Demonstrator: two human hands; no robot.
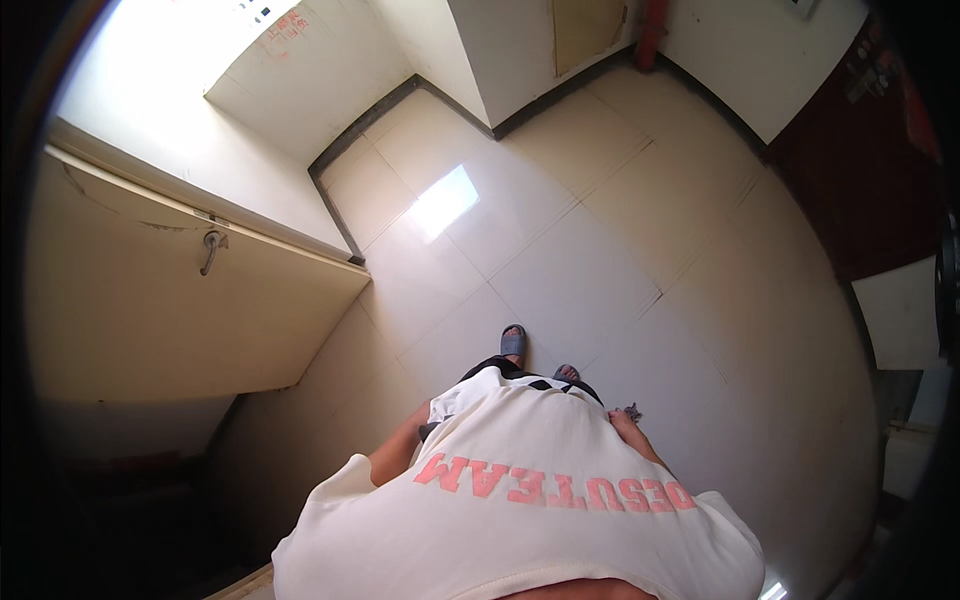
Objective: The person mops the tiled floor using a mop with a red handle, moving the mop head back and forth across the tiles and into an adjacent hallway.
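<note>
My right hand (619, 417) hangs low at my right side, its fingers closed on a small grey bunched item (634, 411), too small to name with certainty. On the other side my left forearm reaches down past the shirt, and the left hand itself is hidden behind a white bag or cloth with black parts (448, 405); its hold cannot be told. Grey slide sandals (513, 341) are on my feet, standing on large pale floor tiles (540, 247). A cream T-shirt with pink lettering covers my body.
At the left, a cream door (180, 300) with a metal lever handle (212, 251) stands open beside a dark stairwell or passage. White walls with dark skirting jut in ahead. A red pipe (651, 34) rises in the far corner. A dark red door (855, 165) is at the right.
</note>
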